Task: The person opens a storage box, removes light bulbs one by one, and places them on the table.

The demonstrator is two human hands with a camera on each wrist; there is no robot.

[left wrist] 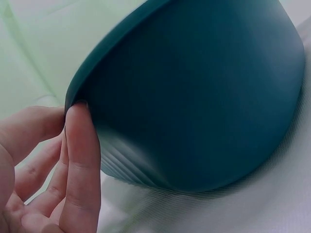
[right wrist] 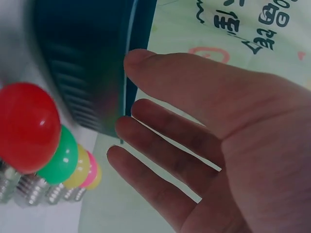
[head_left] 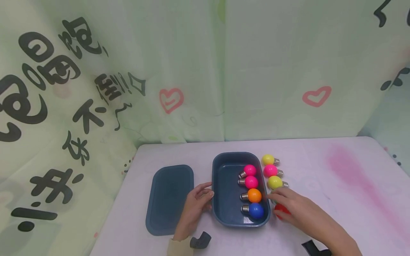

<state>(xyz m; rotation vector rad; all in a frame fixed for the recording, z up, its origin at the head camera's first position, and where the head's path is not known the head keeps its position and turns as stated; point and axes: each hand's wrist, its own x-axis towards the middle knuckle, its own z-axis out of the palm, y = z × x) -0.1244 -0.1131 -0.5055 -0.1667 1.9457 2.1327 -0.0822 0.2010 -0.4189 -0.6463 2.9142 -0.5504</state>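
Observation:
A dark blue box (head_left: 225,217) holds a column of toy light bulbs: two pink ones, an orange bulb (head_left: 255,195) and a blue bulb (head_left: 256,211). At its left side, my left hand (head_left: 196,208) pinches the rim between thumb and finger, as the left wrist view shows. My right hand (head_left: 293,206) touches the right rim with its fingers loosely extended. Beneath it lies a red bulb (head_left: 282,211), partly covered. A green bulb (right wrist: 61,160) beside the red one is mostly hidden in the head view.
Right of the box, a yellow bulb (head_left: 267,159), a pink bulb (head_left: 270,170) and another yellow bulb (head_left: 274,182) line up. A flat dark blue lid (head_left: 169,199) lies to the left on the white tablecloth (head_left: 320,170). A printed curtain (head_left: 262,71) hangs behind.

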